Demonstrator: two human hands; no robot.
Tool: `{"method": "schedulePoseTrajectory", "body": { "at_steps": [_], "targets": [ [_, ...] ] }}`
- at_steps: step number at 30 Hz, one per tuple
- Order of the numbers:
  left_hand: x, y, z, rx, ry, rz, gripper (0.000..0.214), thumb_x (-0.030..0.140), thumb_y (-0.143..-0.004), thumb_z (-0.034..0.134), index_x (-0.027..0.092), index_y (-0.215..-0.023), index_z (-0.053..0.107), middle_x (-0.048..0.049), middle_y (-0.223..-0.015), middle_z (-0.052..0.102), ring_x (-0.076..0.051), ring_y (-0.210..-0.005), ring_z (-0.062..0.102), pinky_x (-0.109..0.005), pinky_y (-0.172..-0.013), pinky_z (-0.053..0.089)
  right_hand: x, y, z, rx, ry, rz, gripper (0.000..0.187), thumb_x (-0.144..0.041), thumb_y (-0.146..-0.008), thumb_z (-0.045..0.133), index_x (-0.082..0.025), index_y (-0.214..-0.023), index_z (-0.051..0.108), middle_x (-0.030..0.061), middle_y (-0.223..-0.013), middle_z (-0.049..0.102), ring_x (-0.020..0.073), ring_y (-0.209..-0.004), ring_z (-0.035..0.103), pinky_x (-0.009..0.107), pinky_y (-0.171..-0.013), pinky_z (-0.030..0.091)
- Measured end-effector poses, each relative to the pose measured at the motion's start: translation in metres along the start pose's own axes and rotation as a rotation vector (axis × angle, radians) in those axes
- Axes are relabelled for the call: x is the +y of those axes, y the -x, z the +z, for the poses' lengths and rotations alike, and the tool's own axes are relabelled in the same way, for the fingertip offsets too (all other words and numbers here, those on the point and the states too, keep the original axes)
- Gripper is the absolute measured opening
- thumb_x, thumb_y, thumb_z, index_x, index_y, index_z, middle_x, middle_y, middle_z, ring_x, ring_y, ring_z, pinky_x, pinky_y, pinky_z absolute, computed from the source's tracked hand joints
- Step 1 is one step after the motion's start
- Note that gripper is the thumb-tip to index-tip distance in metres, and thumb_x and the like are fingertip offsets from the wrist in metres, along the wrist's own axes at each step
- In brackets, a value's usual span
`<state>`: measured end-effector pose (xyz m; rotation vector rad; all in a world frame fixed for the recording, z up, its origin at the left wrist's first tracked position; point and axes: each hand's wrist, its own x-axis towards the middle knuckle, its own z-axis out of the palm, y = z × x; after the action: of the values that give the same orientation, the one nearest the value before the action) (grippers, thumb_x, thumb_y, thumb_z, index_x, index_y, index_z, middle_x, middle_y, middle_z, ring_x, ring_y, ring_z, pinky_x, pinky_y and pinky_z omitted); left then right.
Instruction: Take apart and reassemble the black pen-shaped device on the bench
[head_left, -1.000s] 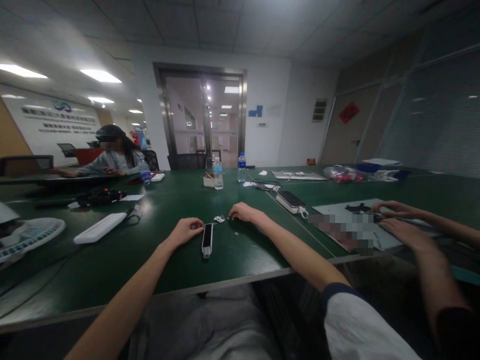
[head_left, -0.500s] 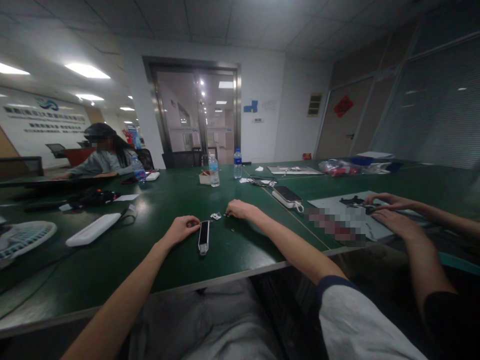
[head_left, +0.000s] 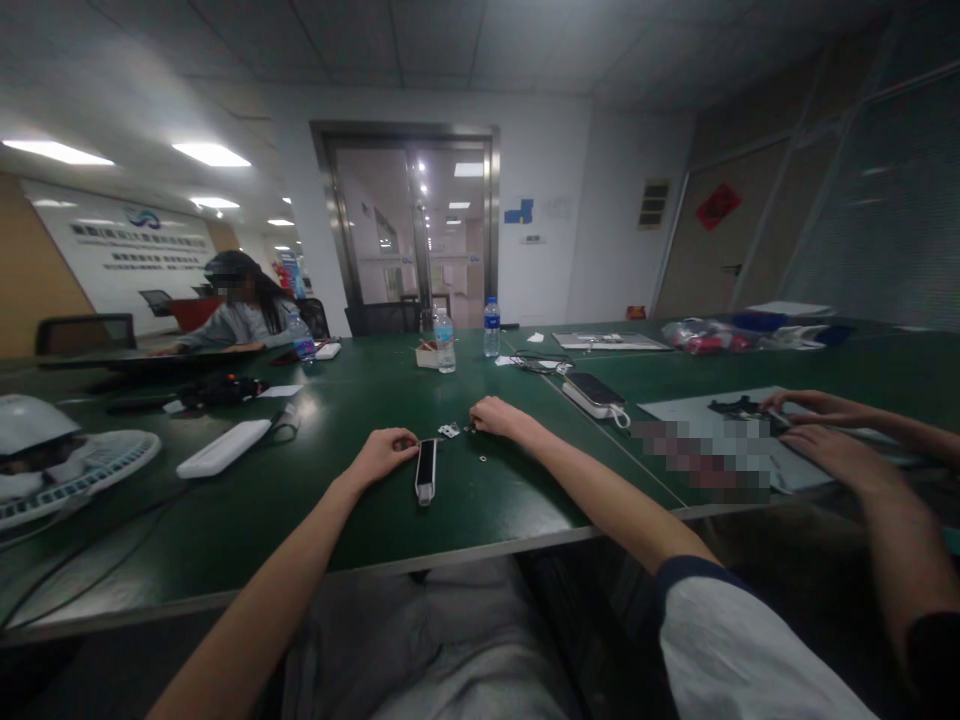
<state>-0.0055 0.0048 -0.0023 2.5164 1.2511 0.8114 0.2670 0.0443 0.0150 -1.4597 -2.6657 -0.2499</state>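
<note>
A slim white device with a dark face (head_left: 426,468) lies lengthwise on the green table (head_left: 352,545). My left hand (head_left: 381,456) rests at its upper left, fingers curled and tips touching or very near its edge; whatever they pinch is too small to make out. Just beyond the device are small white-and-dark pieces (head_left: 448,431). To their right, my right hand (head_left: 501,417) is bent down to the tabletop with its fingers drawn together over tiny bits, and its grip is hidden. A small ring-like piece (head_left: 483,459) lies below that hand.
Left are a white fan (head_left: 112,465) and a long white case (head_left: 225,448). Bottles (head_left: 445,340) stand at the back, with a phone on a white block (head_left: 594,393) to the right. A co-worker's hands (head_left: 832,440) work over a pale mat; another person (head_left: 244,310) sits far left.
The view has turned slightly left, so everything sits farther right in the picture. Both my hands keep nearly the same places beside the device and the small pieces.
</note>
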Motion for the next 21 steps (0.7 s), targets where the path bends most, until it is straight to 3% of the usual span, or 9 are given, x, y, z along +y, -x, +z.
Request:
{"method": "schedulePoseTrajectory", "body": {
  "at_steps": [9, 16, 19, 21],
  "targets": [
    [0.005, 0.003, -0.002, 0.001, 0.017, -0.001, 0.024, 0.035, -0.076, 0.057, 0.017, -0.088, 0.069, -0.0018, -0.077, 0.064, -0.012, -0.062, 0.052, -0.022, -0.056, 0.040, 0.004, 0.005, 0.006, 0.128, -0.114, 0.031, 0.020, -0.013, -0.075, 0.052, -0.016, -0.088, 0.067, 0.0090, -0.085, 0.068, 0.0186, -0.079, 0.062, 0.023, -0.069, 0.040],
    [0.003, 0.003, 0.001, 0.024, 0.023, -0.009, 0.024, 0.035, -0.075, 0.060, 0.017, -0.089, 0.068, -0.0009, -0.077, 0.064, -0.010, -0.058, 0.050, -0.021, -0.054, 0.039, 0.000, 0.005, 0.014, 0.368, -0.552, 0.012, 0.019, -0.014, -0.069, 0.057, -0.015, -0.087, 0.063, 0.0015, -0.074, 0.065, 0.0111, -0.065, 0.059, 0.021, -0.063, 0.042],
    [0.005, 0.003, -0.001, 0.049, 0.009, -0.010, 0.026, 0.036, -0.074, 0.061, 0.017, -0.091, 0.067, -0.0008, -0.077, 0.064, -0.011, -0.058, 0.051, -0.022, -0.054, 0.041, -0.010, 0.005, 0.013, 0.386, -0.778, 0.049, 0.017, -0.016, -0.066, 0.059, -0.015, -0.083, 0.063, 0.0009, -0.071, 0.065, 0.0110, -0.064, 0.059, 0.021, -0.061, 0.044],
    [0.010, 0.004, -0.004, 0.152, -0.027, 0.025, 0.026, 0.032, -0.074, 0.061, 0.017, -0.095, 0.065, -0.0018, -0.082, 0.064, -0.012, -0.062, 0.052, -0.024, -0.059, 0.043, -0.020, 0.007, 0.010, 0.361, -0.933, 0.064, 0.017, -0.018, -0.066, 0.061, -0.014, -0.083, 0.062, 0.0010, -0.070, 0.065, 0.0111, -0.062, 0.058, 0.022, -0.060, 0.044]
  ]
}}
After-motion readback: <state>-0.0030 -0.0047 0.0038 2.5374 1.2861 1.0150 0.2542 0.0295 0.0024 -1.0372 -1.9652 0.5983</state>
